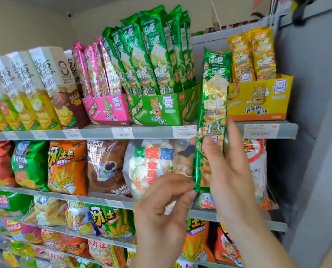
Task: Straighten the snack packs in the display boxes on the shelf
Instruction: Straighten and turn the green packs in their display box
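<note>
Your right hand [232,171] is gripping the green pack [213,105] low down, thumb across its front, while your left hand [161,211] is pinching its bottom corner. You are holding the pack upright in the air, before the gap between the green box [157,110] and the yellow box [258,101]. It probably belongs in the green box: hold it vertical and slide it in at the right end, label outward. The grey shelf [151,132] is also carrying a pink box [108,112], above rows of bagged snacks.
</note>
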### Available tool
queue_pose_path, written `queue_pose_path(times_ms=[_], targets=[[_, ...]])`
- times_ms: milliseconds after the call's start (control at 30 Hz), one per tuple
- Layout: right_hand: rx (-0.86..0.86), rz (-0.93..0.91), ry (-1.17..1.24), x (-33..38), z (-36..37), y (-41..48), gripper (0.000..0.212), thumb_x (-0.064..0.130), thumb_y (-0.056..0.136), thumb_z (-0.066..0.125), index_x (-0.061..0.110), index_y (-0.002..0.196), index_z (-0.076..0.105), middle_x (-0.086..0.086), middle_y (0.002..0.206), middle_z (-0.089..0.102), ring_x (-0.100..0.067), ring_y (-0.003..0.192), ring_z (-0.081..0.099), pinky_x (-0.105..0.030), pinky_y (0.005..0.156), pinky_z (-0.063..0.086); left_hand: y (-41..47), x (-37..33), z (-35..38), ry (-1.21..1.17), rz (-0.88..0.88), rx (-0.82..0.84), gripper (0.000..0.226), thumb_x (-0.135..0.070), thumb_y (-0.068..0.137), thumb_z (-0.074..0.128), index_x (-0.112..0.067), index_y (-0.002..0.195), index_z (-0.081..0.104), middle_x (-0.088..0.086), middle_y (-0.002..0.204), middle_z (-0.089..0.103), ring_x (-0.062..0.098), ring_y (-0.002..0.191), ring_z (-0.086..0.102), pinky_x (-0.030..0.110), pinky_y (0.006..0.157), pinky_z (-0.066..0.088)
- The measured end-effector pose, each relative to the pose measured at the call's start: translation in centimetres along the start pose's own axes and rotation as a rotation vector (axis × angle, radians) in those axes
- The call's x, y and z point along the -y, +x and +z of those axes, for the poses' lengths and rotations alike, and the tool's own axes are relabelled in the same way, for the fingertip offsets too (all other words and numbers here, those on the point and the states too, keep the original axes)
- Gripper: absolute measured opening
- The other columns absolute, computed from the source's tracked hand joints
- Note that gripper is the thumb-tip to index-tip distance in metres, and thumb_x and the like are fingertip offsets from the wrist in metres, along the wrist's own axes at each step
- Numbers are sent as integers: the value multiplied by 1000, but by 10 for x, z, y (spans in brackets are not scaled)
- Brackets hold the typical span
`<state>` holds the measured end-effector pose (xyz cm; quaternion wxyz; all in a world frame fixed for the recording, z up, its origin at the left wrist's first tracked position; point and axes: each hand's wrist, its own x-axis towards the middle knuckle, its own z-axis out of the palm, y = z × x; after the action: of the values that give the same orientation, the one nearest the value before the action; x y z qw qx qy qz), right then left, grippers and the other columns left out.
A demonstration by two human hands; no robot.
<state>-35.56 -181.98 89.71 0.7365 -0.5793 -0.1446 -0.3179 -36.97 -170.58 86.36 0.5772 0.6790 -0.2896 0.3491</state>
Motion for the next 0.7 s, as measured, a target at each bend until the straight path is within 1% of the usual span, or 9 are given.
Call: queue_pose_path(times_ms=[67,133,233,300,367,433,567,633,700], targets=[[-34,-70,-43,1,0,3,45,53,90,53,54,134,42,16,114,68,-2,103,66,-27,86,54,0,0,5,-75,-20,6,10,-17,79,68,-25,83,71,-11,90,68,11,85,68,16,68,52],[-39,-83,-51,4,-2,9,40,54,89,54,53,129,48,1,89,69,-20,73,70,-37,63,58,3,-1,9,-115,-22,29,8,-18,81,68,-23,83,73,-7,89,69,14,85,69,17,69,53],[-19,-148,-155,7,-7,21,35,57,91,50,37,119,58,9,80,65,-23,74,67,-48,69,56,17,-5,16,-140,-89,73,6,-29,80,67,-27,80,73,-3,84,70,13,78,68,17,69,51],[-60,-215,-172,11,-9,29,31,54,93,45,29,103,62,-2,70,57,-7,63,55,-34,59,49,32,-11,24,-203,-209,91,13,-39,71,72,-35,83,70,-6,80,71,9,71,67,15,66,51],[-109,-242,-131,19,-11,35,32,49,94,45,22,90,61,-11,74,51,-8,59,43,-21,55,42,46,-15,32,-234,-252,139,31,-38,64,78,-45,92,67,-9,77,68,6,67,64,15,64,51],[-128,-223,-53,27,-14,43,21,41,96,47,23,95,58,-5,85,53,-15,68,49,-4,60,40,58,-20,40,-257,-263,190,45,-26,68,81,-49,104,65,-9,79,62,5,68,61,16,64,51],[-3,-234,-72,42,-21,57,36,25,100,46,46,84,70,42,81,62,23,81,57,3,70,40,71,-25,50,-262,-277,223,39,-23,79,69,-36,116,62,-14,106,68,15,79,72,30,69,59],[66,-281,-77,53,-25,69,37,20,102,44,47,98,68,43,91,63,23,90,57,1,74,42,78,-25,53,-193,-234,249,38,-23,82,66,-33,117,61,-11,106,71,17,81,72,30,71,59],[80,-344,-69,66,-29,87,26,27,101,45,35,122,58,28,107,66,5,106,61,-19,91,49,86,-26,53,-76,-154,275,33,-23,83,63,-31,115,65,-12,97,73,14,81,71,32,74,58]])
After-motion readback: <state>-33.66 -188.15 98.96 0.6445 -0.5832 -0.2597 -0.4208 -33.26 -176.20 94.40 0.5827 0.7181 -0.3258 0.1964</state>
